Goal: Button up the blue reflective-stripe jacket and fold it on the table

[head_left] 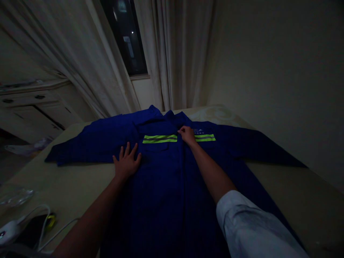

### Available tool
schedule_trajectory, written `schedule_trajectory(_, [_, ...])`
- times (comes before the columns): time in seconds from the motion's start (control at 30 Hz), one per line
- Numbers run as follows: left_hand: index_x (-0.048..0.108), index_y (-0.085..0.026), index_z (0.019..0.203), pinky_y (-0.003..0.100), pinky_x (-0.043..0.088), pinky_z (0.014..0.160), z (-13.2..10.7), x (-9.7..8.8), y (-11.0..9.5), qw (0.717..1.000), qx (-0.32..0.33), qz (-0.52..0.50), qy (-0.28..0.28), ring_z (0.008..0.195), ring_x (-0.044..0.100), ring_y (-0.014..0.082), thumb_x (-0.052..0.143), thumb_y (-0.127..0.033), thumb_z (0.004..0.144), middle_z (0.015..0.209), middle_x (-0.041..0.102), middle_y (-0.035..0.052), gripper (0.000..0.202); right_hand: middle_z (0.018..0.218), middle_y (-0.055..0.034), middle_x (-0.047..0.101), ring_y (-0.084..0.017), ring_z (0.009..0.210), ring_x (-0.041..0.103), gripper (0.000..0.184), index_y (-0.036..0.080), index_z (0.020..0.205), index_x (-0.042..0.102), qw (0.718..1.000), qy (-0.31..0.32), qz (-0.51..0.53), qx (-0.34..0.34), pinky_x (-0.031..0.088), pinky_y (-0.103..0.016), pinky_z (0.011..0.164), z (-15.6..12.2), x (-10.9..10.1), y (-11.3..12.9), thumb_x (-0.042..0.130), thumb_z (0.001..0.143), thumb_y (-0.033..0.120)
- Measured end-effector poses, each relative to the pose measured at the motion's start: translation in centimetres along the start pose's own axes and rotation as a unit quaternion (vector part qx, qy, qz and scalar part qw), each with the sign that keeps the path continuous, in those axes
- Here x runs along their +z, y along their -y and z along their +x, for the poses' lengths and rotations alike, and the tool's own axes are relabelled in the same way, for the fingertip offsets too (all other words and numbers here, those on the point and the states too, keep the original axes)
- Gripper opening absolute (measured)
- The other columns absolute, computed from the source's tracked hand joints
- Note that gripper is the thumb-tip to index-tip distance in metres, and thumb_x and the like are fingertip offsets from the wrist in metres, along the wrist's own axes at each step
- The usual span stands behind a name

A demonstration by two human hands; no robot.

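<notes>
Hands (127,165) touch the blue jacket (158,186) spread beneath them.

A pale tabletop (72,186) carries a spread-out blue jacket (158,182), some clear plastic (16,196) and a white cable (40,205).

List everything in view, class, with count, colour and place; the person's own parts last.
jacket: one, blue, centre
reflective strips: two, yellow-green, jacket chest
logo: one, white, jacket chest
surface: one, pale, beneath jacket
window: one, dark, back
curtains: two, pale, flanking window
wall: one, pale, right
cabinet: one, pale, left
plastic: count unclear, clear, left
device: one, white, lower left
cables: count unclear, white, lower left
dark item: one, black, lower left
sleeve: one, grey, lower right
left hand: one, bare, on jacket
right hand: one, bare, pinching jacket front
</notes>
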State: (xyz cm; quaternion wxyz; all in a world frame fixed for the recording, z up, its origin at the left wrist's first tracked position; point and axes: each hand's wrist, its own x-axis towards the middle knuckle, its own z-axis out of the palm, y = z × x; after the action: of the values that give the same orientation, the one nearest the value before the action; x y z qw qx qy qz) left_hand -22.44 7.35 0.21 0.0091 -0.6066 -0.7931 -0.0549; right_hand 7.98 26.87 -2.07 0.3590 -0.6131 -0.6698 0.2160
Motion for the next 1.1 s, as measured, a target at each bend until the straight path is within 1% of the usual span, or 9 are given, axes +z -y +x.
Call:
schedule_trajectory(0.17, [0.032, -0.033, 0.167, 0.080, 0.020, 0.118, 0.0, 0.0, 0.0, 1.000, 0.003, -0.001, -0.006, 0.162, 0.015, 0.0413, 0.025, -0.061, 0.105, 0.177, 0.015, 0.0062, 0.068, 0.084, -0.0011, 0.076, -0.018, 0.081, 0.069, 0.003, 0.022, 0.082, 0.073, 1.000, -0.018, 0.019, -0.004, 0.050, -0.028, 0.078, 0.1, 0.1, -0.3, 0.074, 0.083, 0.024])
schedule_trajectory(0.33, [0.033, -0.031, 0.166, 0.081, 0.019, 0.118, 0.2, 0.4, 0.2, 1.000, -0.002, -0.009, -0.001, 0.162, 0.015, 0.0421, 0.025, -0.063, 0.104, 0.177, 0.014, 0.0071, 0.071, 0.085, -0.0032, 0.073, -0.021, 0.084, 0.066, 0.007, 0.022, 0.085, 0.069, 0.998, -0.056, 0.001, 0.023, 0.050, -0.032, 0.083, 0.2, -0.9, -1.4, 0.065, 0.089, 0.025])
schedule_trajectory(0.43, [0.035, -0.031, 0.166, 0.082, 0.019, 0.118, 0.3, 0.5, 0.3, 1.000, -0.001, -0.011, -0.005, 0.162, 0.015, 0.0425, 0.025, -0.065, 0.103, 0.177, 0.015, 0.0075, 0.071, 0.099, -0.0088, 0.071, -0.024, 0.094, 0.065, 0.010, 0.020, 0.097, 0.069, 0.995, -0.090, -0.033, 0.015, 0.049, -0.035, 0.090, -0.2, -1.3, -1.4, 0.063, 0.089, 0.022])
schedule_trajectory(0.5, [0.035, -0.031, 0.166, 0.082, 0.019, 0.117, 0.3, 0.4, 0.3, 1.000, -0.002, -0.009, -0.008, 0.162, 0.015, 0.0424, 0.025, -0.064, 0.103, 0.177, 0.015, 0.0076, 0.071, 0.114, -0.0123, 0.068, -0.025, 0.104, 0.063, 0.026, 0.019, 0.111, 0.069, 0.991, -0.112, -0.066, -0.021, 0.048, -0.037, 0.095, -0.7, -1.2, -0.9, 0.060, 0.087, 0.013])
schedule_trajectory(0.6, [0.035, -0.032, 0.166, 0.082, 0.019, 0.118, 0.2, 0.3, 0.1, 1.000, -0.004, -0.007, -0.007, 0.162, 0.015, 0.0419, 0.025, -0.064, 0.104, 0.177, 0.015, 0.0072, 0.071, 0.129, -0.0119, 0.062, -0.028, 0.116, 0.058, 0.036, 0.022, 0.114, 0.073, 0.986, -0.075, -0.111, -0.099, 0.047, -0.041, 0.102, -1.1, -0.9, -0.2, 0.057, 0.085, 0.007])
schedule_trajectory(0.7, [0.035, -0.032, 0.166, 0.082, 0.019, 0.118, 0.1, 0.3, 0.0, 1.000, -0.004, -0.003, -0.010, 0.161, 0.016, 0.0418, 0.025, -0.064, 0.103, 0.177, 0.017, 0.0071, 0.071, 0.142, -0.0106, 0.058, -0.033, 0.128, 0.050, 0.024, 0.024, 0.109, 0.079, 0.982, -0.015, -0.141, -0.123, 0.044, -0.048, 0.108, -1.3, -0.5, 0.1, 0.066, 0.089, 0.022])
schedule_trajectory(0.77, [0.035, -0.031, 0.166, 0.083, 0.019, 0.117, 0.2, 0.4, 0.0, 1.000, -0.002, -0.001, -0.016, 0.161, 0.017, 0.0421, 0.025, -0.065, 0.103, 0.177, 0.018, 0.0077, 0.072, 0.147, -0.0103, 0.056, -0.035, 0.131, 0.047, 0.026, 0.025, 0.113, 0.079, 0.982, 0.001, -0.148, -0.117, 0.044, -0.050, 0.109, -1.3, -0.5, 0.1, 0.069, 0.091, 0.033])
schedule_trajectory(0.97, [0.038, -0.031, 0.164, 0.082, 0.020, 0.118, 0.2, 0.5, 0.1, 1.000, -0.002, -0.006, -0.022, 0.161, 0.018, 0.0423, 0.027, -0.064, 0.103, 0.177, 0.020, 0.0073, 0.071, 0.141, -0.0107, 0.056, -0.033, 0.126, 0.049, 0.025, 0.026, 0.113, 0.075, 0.984, -0.002, -0.149, -0.099, 0.046, -0.050, 0.105, -1.2, -0.4, -0.2, 0.072, 0.090, 0.033])
schedule_trajectory(1.1, [0.038, -0.031, 0.165, 0.082, 0.020, 0.117, 0.3, 0.4, 0.1, 1.000, -0.002, -0.010, -0.020, 0.161, 0.018, 0.0426, 0.027, -0.064, 0.103, 0.177, 0.019, 0.0081, 0.071, 0.130, -0.0106, 0.058, -0.030, 0.120, 0.052, 0.016, 0.024, 0.104, 0.076, 0.987, -0.024, -0.119, -0.105, 0.044, -0.045, 0.106, -0.9, -0.3, -0.3, 0.072, 0.088, 0.028])
